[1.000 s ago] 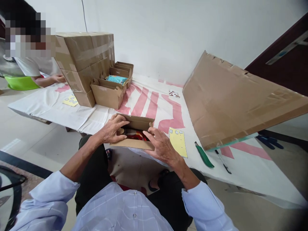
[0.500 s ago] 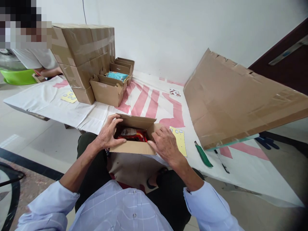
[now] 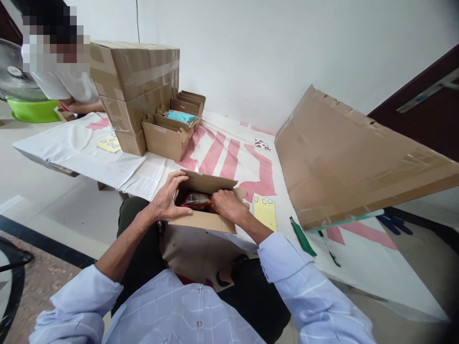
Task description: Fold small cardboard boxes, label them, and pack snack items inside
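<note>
A small open cardboard box (image 3: 202, 222) sits in front of me at the table's near edge. Inside it lies a shiny red packet (image 3: 197, 199) with a brownish clear part. My left hand (image 3: 167, 198) grips the left end of the box, thumb along the near wall and fingers over the far corner. My right hand (image 3: 229, 204) reaches into the right side of the box with its fingers curled against the red packet; the fingertips are partly hidden.
Stacked cardboard boxes (image 3: 136, 71) stand at the left, with open boxes (image 3: 165, 138) beside them, one holding a blue packet (image 3: 181, 117). A large cardboard sheet (image 3: 358, 167) leans at the right. A green cutter (image 3: 303, 237), a black pen-like item (image 3: 330, 248) and a yellow card (image 3: 264, 211) lie nearby. A person (image 3: 75, 88) sits far left.
My right hand has moved left from the box's right flap down into the box, onto the red packet. My left hand keeps its grip. The view has shifted slightly.
</note>
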### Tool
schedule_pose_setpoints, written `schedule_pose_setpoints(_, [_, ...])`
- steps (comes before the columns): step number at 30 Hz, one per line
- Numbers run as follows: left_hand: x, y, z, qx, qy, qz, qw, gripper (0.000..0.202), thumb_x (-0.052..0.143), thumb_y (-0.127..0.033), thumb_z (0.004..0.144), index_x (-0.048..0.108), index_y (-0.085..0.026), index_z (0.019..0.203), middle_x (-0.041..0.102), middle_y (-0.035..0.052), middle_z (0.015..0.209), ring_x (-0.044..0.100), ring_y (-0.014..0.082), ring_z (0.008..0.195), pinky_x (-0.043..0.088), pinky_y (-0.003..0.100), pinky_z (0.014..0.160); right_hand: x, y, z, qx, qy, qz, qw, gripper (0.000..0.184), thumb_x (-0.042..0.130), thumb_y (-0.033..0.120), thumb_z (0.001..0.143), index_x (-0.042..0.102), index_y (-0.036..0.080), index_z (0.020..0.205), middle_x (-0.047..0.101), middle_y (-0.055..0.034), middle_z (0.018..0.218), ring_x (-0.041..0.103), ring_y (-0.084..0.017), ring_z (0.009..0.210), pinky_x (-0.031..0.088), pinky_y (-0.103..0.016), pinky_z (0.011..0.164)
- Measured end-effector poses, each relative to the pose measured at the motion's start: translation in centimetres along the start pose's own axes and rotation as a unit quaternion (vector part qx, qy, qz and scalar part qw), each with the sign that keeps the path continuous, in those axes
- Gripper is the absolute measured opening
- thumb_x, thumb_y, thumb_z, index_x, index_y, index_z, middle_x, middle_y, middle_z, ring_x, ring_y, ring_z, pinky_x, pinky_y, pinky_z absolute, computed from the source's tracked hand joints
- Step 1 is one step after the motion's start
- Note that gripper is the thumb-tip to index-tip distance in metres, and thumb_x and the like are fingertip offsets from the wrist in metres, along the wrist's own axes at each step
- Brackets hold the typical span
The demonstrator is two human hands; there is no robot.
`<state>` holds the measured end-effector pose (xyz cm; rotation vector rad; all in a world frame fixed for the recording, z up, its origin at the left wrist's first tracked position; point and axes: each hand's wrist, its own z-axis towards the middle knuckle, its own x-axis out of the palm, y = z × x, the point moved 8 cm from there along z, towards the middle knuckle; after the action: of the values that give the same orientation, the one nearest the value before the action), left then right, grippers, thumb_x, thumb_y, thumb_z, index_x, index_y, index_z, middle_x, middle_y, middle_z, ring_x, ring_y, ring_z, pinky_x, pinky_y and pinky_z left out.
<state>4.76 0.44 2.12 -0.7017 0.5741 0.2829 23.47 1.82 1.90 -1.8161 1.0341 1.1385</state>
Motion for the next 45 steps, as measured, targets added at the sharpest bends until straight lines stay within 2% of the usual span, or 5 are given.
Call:
schedule_pose_setpoints(7, [0.3, 1.3, 0.7, -0.04, 0.012, -0.043, 0.998, 0.103, 0.089, -0.063, 0.082, 0.043, -0.021, 0.163, 0.046, 0.023, 0.159, 0.047, 0.0424, 0.151, 0.046, 0.063, 0.124, -3.3, -3.9, -1.8, -0.021, -0.162, 0.175, 0.971, 0.036, 0.05, 0.019, 0.105, 0.083, 0.015, 0.09, 0.083, -0.0125, 0.097, 0.076, -0.024, 0.087, 0.052, -0.032, 0.078])
schedule_pose_setpoints(16, [2.1, 2.5, 3.0, -0.049, 0.011, -0.047, 0.998, 0.083, 0.077, -0.058, 0.092, 0.052, -0.017, 0.16, 0.05, 0.0243, 0.163, 0.047, 0.0407, 0.155, 0.039, 0.062, 0.13, -5.9, -11.1, -5.7, -0.067, -0.085, 0.639, 0.761, 0.045, 0.089, 0.056, 0.078, 0.085, 0.012, 0.09, 0.08, -0.0075, 0.076, 0.066, -0.015, 0.061, 0.052, -0.026, 0.058])
schedule_pose_setpoints(30, [-0.5, -3.7, 11.6, -0.141, 0.047, -0.422, 0.894, 0.061, 0.108, -0.034, 0.055, 0.084, -0.015, 0.107, 0.082, 0.0083, 0.097, 0.076, 0.024, 0.087, 0.062, 0.031, 0.078, -4.4, -10.0, -6.1, -0.102, -0.032, 0.704, 0.702, 0.059, 0.095, 0.067, 0.069, 0.082, 0.013, 0.087, 0.082, -0.0092, 0.079, 0.072, -0.019, 0.063, 0.061, -0.031, 0.063])
schedule_pose_setpoints(38, [1.1, -1.4, 9.9, -0.235, -0.211, -0.485, 0.816, 0.057, 0.107, -0.044, 0.054, 0.08, -0.016, 0.095, 0.081, 0.0028, 0.088, 0.072, 0.0162, 0.073, 0.06, 0.027, 0.071, -5.7, -8.8, -6.4, -0.144, -0.272, 0.769, 0.561, 0.07, 0.088, 0.075, 0.075, 0.074, 0.028, 0.125, 0.079, -0.0081, 0.136, 0.074, -0.031, 0.125, 0.061, -0.046, 0.108])
schedule_pose_setpoints(45, [1.7, -1.1, 10.3, -0.274, -0.043, -0.519, 0.809, 0.061, 0.11, -0.038, 0.049, 0.081, -0.011, 0.095, 0.083, 0.0111, 0.089, 0.079, 0.0248, 0.077, 0.064, 0.035, 0.076, -5.6, -8.3, -4.9, -0.121, -0.301, 0.76, 0.563, 0.056, 0.098, 0.06, 0.069, 0.079, 0.024, 0.107, 0.084, -0.0042, 0.108, 0.077, -0.028, 0.108, 0.062, -0.045, 0.106])
